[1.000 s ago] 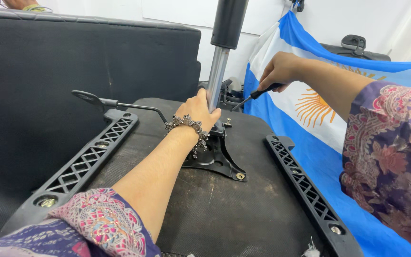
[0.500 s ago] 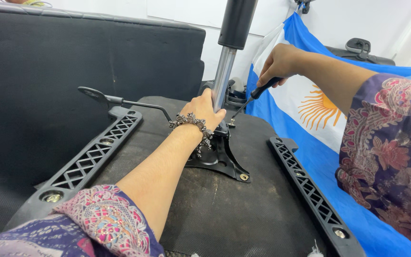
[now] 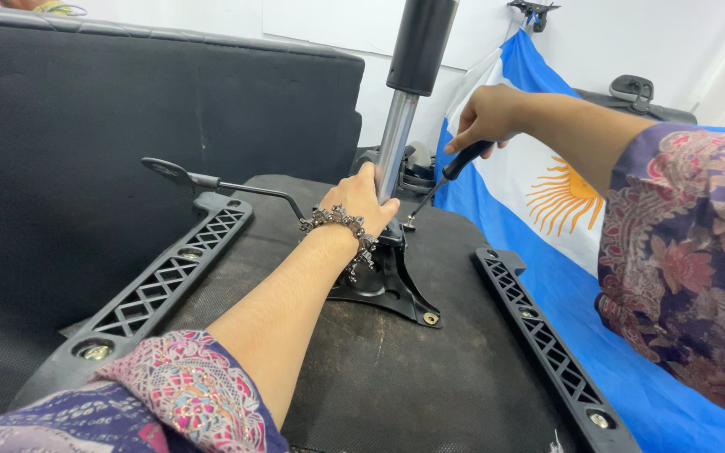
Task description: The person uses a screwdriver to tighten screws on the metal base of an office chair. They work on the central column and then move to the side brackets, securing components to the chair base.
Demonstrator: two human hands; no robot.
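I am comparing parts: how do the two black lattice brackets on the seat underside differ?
The left bracket lies below the left hand and shows two bolts; the right bracket, beside the flag, shows three. The lever ends over the left one only. Both are black, slotted plastic.

A furniture-repair workshop — upturned chair seat (image 3: 430, 394), gas-lift column (image 3: 396, 143), screwdriver (image 3: 446, 178).

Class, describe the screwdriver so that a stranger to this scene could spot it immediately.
Find the upturned black seat base with the silver post rising from it. Right of the post, the right hand grips the screwdriver: black handle, thin shaft slanting down.
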